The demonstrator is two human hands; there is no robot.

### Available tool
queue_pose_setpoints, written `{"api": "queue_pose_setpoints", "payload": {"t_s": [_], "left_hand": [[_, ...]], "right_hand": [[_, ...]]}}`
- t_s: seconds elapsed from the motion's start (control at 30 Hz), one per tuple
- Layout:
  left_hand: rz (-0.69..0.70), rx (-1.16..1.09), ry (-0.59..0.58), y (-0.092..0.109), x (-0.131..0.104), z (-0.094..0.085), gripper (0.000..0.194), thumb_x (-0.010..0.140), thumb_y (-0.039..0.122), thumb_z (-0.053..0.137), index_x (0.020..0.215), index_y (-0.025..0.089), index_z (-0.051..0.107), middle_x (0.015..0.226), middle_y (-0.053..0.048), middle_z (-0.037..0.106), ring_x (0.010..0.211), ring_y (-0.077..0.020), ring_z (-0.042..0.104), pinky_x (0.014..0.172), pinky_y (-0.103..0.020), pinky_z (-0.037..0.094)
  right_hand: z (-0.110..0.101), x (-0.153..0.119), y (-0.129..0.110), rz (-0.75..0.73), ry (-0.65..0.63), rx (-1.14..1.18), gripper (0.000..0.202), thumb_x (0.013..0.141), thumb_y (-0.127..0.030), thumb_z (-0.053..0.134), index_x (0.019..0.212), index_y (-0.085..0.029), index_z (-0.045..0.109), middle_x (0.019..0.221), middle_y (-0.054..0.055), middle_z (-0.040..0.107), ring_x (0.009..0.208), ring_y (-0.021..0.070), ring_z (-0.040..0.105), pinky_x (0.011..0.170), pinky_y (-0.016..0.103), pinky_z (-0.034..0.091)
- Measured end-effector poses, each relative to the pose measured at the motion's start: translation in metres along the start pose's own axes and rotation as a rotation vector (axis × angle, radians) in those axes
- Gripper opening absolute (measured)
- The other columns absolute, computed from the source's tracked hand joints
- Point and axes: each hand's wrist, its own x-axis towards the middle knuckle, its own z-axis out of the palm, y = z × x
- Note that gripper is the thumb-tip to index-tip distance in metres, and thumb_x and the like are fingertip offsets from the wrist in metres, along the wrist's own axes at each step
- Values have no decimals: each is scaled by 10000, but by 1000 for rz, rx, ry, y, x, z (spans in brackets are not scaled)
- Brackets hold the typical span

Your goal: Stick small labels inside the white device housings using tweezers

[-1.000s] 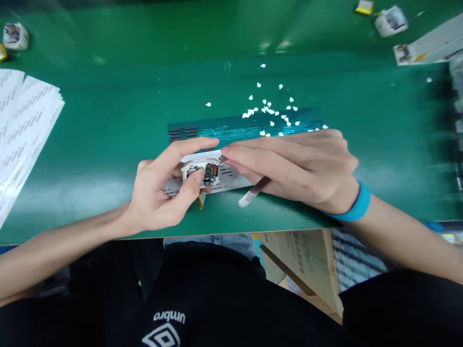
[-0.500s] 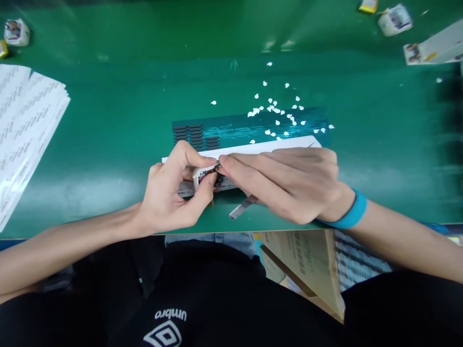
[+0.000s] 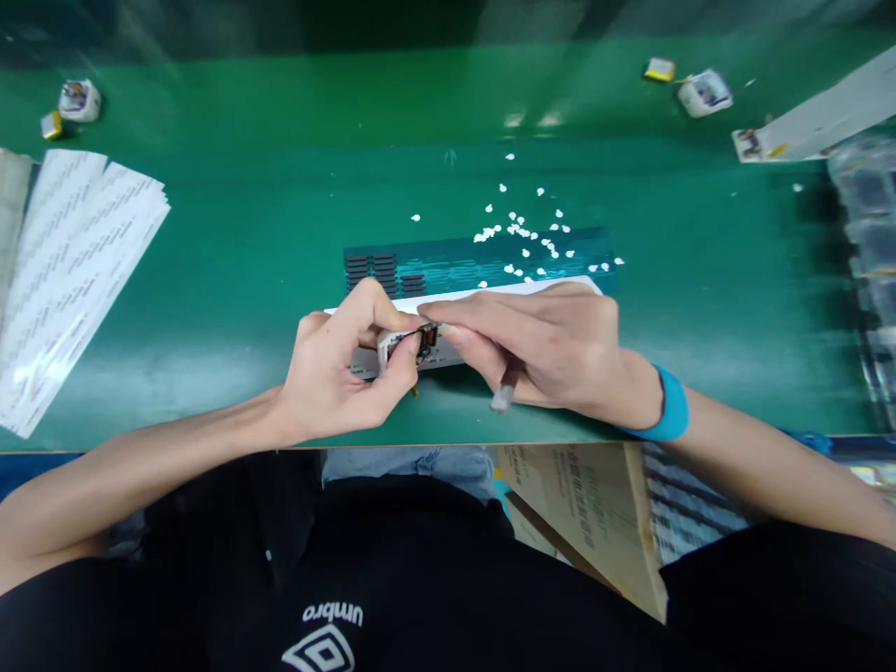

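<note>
Thumb and fingers of my left hand [image 3: 350, 364] pinch a small white housing [image 3: 385, 347] with dark electronic parts inside. From the right, my right hand [image 3: 553, 345] reaches to the housing, its fingertips at the open inner parts. Closed in that hand is a grey metal tool [image 3: 502, 396], whose blunt end sticks out below the palm; its working tip is hidden. Beneath both hands lies a white printed sheet [image 3: 584, 284], over a blue-green film strip [image 3: 448, 257] with rows of small dark strips [image 3: 382, 265] at its left end.
Small white stickers [image 3: 520, 231] are scattered beyond my right hand. Printed sheets [image 3: 84, 271] lie at the left. More white housings [image 3: 706, 93] [image 3: 79, 101] with yellow pieces sit at the back. Clear trays [image 3: 872, 187] stand at the right, a cardboard box [image 3: 588, 513] below the table edge.
The camera view has shifted, showing more of the table's far side. My right hand has turned, its fingers bending more, and the tool's blunt end has swung right. My left hand still pinches the housing.
</note>
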Motion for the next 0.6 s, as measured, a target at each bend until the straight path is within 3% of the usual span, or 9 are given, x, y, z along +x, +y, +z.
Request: {"api": "queue_pose_setpoints", "payload": {"t_s": [0.17, 0.3, 0.43, 0.53, 0.6], "left_hand": [[70, 94, -112, -5, 3, -2, 127, 926, 93, 680, 966, 214, 670, 648, 77, 700, 435, -65, 604, 434, -179, 454], [154, 157, -99, -7, 1, -4, 114, 939, 120, 721, 1000, 212, 692, 653, 65, 712, 447, -71, 621, 453, -171, 482], [160, 235, -172, -3, 1, -11, 138, 989, 190, 751, 1119, 232, 731, 899, -13, 843, 585, -104, 730, 561, -189, 586], [145, 254, -166, -4, 1, -14, 157, 1020, 241, 759, 1176, 231, 758, 1001, -44, 869, 635, -112, 753, 619, -196, 615], [120, 256, -154, -7, 1, -14, 140, 1046, 308, 743, 1152, 228, 788, 958, -45, 867, 657, -133, 760, 637, -223, 631]], "right_hand": [[2, 10, 10, 4, -55, 246, 316, 1150, -448, 558, 1097, -203, 750, 931, 40, 783, 725, 141, 692, 604, 261, 514], [3, 13, 10, 43, -34, 455, 248, 1126, -388, 630, 1001, -194, 721, 851, 2, 705, 689, 113, 600, 617, 247, 462], [4, 15, 1, 121, 58, 529, 277, 1107, -406, 667, 934, -195, 715, 776, -32, 648, 629, 96, 522, 594, 250, 415], [1, 15, 2, 156, 9, 480, 371, 1141, -477, 579, 933, -208, 726, 787, -19, 665, 667, 114, 572, 634, 271, 459], [-5, 14, 8, 130, -56, 410, 521, 1186, -534, 392, 958, -228, 746, 814, 3, 695, 712, 133, 625, 678, 295, 513]]}}
